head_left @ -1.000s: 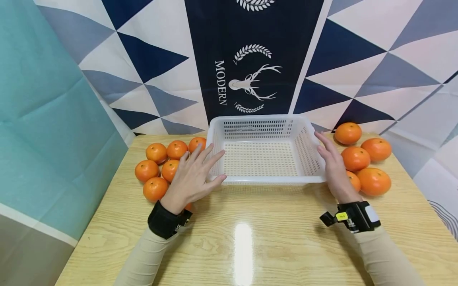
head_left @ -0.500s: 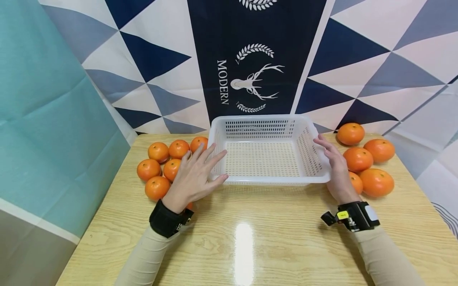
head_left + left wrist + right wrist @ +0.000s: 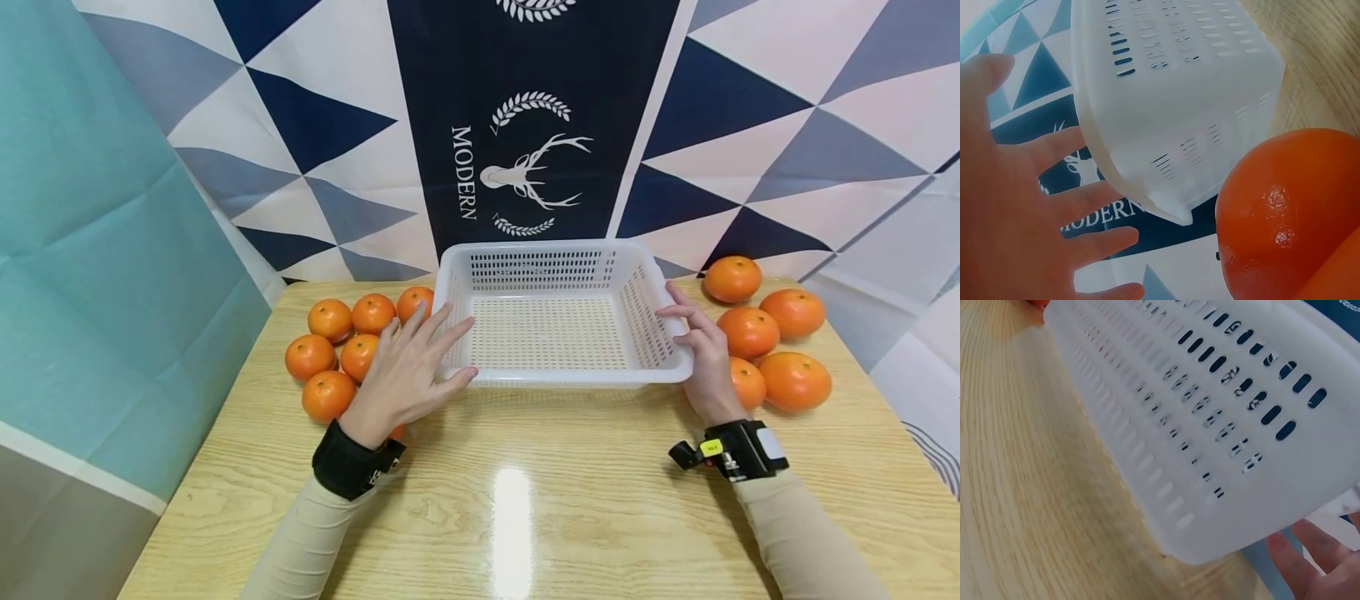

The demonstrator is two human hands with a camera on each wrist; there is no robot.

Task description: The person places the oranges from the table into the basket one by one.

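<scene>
A white plastic basket (image 3: 555, 377) with slotted walls stands on the table against the patterned backdrop, with nothing inside. My left hand (image 3: 408, 371) is at its left side, fingers spread and nearly straight, some over the rim; the left wrist view shows the palm and spread fingers (image 3: 1094, 244) beside the basket wall, gripping nothing. At the right rim is my right hand (image 3: 705, 354), its fingers slightly bent and reaching to the edge. In the right wrist view, fingertips (image 3: 1288, 553) show beside the basket's corner; the rest of that hand is cut off.
Several orange mandarins (image 3: 310, 357) lie left of the basket, partly hidden by the left hand. More mandarins (image 3: 795, 382) lie close to the right hand. The wooden table (image 3: 585, 500) extends in front. A patterned cloth (image 3: 510, 100) hangs directly behind the basket.
The right hand's fingers have bent more and moved over the basket's right rim. My left hand has kept its spread pose, and the basket stays in place.
</scene>
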